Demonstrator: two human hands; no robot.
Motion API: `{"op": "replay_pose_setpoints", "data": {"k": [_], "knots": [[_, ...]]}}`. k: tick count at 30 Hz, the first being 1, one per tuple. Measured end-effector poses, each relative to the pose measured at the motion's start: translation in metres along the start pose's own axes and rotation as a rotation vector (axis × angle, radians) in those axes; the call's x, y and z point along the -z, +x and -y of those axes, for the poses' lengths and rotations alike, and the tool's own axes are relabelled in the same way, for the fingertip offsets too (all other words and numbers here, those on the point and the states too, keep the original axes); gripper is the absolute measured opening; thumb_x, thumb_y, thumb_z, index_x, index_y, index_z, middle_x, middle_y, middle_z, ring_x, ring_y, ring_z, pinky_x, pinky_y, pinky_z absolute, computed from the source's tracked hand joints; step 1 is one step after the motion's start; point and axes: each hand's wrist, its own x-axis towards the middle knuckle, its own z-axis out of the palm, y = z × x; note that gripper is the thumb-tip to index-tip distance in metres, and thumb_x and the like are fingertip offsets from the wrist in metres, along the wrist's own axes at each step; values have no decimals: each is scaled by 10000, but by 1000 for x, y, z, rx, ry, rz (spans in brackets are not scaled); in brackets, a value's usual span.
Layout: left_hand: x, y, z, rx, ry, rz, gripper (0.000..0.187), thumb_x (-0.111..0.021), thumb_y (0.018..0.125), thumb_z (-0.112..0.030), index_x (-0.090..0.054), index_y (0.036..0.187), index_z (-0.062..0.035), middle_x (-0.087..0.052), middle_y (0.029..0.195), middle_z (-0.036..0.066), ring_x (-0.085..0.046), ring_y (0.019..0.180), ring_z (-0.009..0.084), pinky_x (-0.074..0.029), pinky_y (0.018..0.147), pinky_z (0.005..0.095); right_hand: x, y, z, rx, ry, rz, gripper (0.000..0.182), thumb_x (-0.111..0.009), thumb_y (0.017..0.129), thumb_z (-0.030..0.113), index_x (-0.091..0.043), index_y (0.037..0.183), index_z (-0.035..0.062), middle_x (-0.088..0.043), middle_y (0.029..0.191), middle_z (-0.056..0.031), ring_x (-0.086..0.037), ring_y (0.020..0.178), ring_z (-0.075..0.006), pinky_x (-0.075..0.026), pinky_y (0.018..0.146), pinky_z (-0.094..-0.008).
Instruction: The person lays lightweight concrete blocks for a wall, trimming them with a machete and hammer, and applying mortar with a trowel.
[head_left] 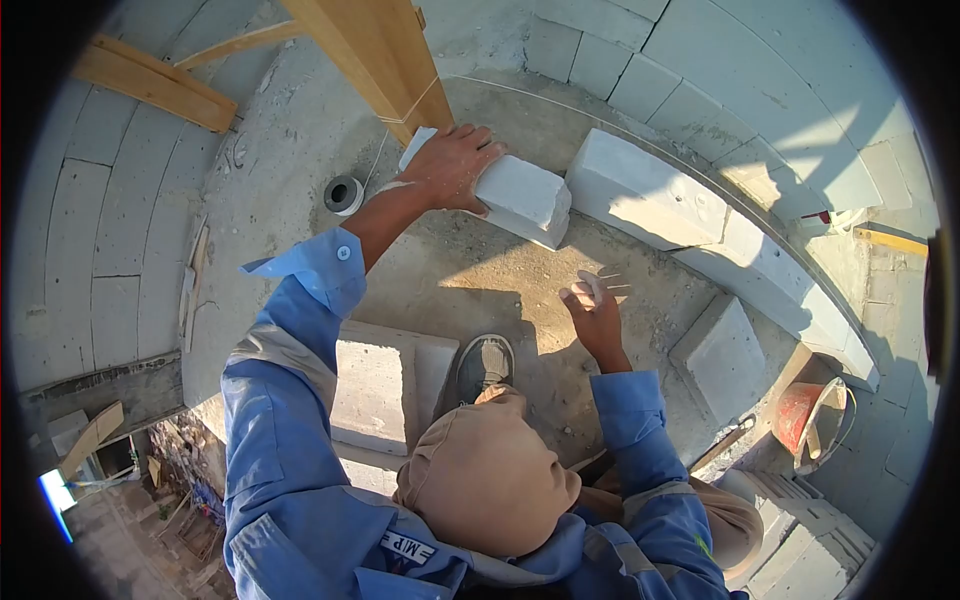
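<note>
At the far middle, left hand: laid over the short block, clasped across its top, thumb on the near side.
Short block: on the floor, its left end by the foot of the post, its right end just beside the block row; the right end is chipped.
Right hand: above the floor, right of the middle and nearer than the short block, fingers bent inward; thin slivers show beside the fingertips, but whether it pinches them I cannot tell.
Post: wooden, at the far side, with string at its lower part.
String: one length curves right along the block row, another drops toward the spool.
Spool: on the floor, left of the left hand.
Block row: curving from the far middle to the right, partly sunlit.
Loose block: right, between the right hand and the bucket.
Bucket: red, tilted, at the near right.
Near block: left of the shoe.
</note>
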Motion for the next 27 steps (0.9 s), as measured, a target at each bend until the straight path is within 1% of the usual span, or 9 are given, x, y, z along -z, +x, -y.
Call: {"op": "replay_pose_setpoints", "data": {"k": [7, 10, 12, 13, 15, 19, 24, 26, 27], "knots": [[-1, 7, 6, 8, 5, 14, 981, -946, 546, -441, -536, 1397, -180, -565, 1275, 70, -515, 1286, 291, -434, 1087, 429, 26, 6, 16, -39, -50, 108, 580, -745, 900, 362, -589, 1329, 4, -685, 1176, -231, -676, 1106, -317, -527, 944, -412], [1, 4, 7, -40, -9, 2, 994, -954, 534, -430, -534, 1398, -173, -562, 1284, 75, -520, 1279, 295, -438, 1084, 432, 51, 7, 36, -28, -173, 260, 573, -736, 906, 371, -588, 1331, 17, -673, 1199, -226, -679, 1090, -339, -536, 930, -424], [4, 2, 7, -42, -6, 5, 995, -961, 530, -407, -533, 1395, -168, -561, 1289, 77, -523, 1270, 303, -435, 1088, 438, 75, 3, 52, 92, -429, 441, 568, -728, 903, 373, -585, 1333, 29, -656, 1218, -226, -670, 1092, -369, -542, 911, -447], [6, 3, 4, -58, -14, 5, 995, -961, 530, -407, -533, 1395, -168, -561, 1289, 77, -523, 1270, 303, -435, 1088, 438, 89, -1, 53, 77, -431, 432, 568, -728, 903, 373, -585, 1333, 29, -656, 1218, -226, -670, 1092, -369, -542, 911, -447], [7, -1, 3, -23, 10, 44, 995, -966, 531, -392, -529, 1396, -163, -556, 1306, 79, -531, 1257, 310, -437, 1086, 441, 125, -11, 44, 248, -814, 532, 553, -726, 892, 368, -593, 1305, 25, -648, 1207, -224, -662, 1081, -390, -541, 893, -468], [3, 1, 3, -2, 17, 10, 963, -949, 559, -419, -534, 1397, -188, -562, 1290, 72, -517, 1281, 294, -429, 1095, 423, 202, -33, 32, 26, -1032, 634, 511, -756, 862, 325, -610, 1237, 11, -663, 1106, -207, -662, 1041, -391, -537, 870, -483], [-3, 3, 2, 50, 32, -45, 987, -950, 555, -437, -519, 1407, -186, -553, 1322, 81, -501, 1304, 305, -416, 1103, 451, 279, -90, -3, -175, -885, 481, 525, -800, 829, 266, -619, 1259, 24, -686, 1078, -202, -685, 981, -366, -539, 866, -458], [-1, 4, 3, 56, 7, -19, 991, -949, 554, -443, -518, 1408, -185, -548, 1336, 83, -498, 1304, 311, -408, 1108, 455, 302, -123, -28, -410, -758, 358, 531, -789, 842, 269, -614, 1281, 27, -696, 1057, -205, -703, 932, -335, -544, 837, -436], [0, 4, 3, 64, -19, 4, 995, -949, 552, -448, -517, 1408, -184, -543, 1349, 86, -495, 1305, 316, -400, 1113, 458, 312, -144, -48, -433, -712, 330, 521, -769, 863, 268, -606, 1286, 10, -712, 1006, -203, -714, 890, -315, -550, 806, -419]]}}
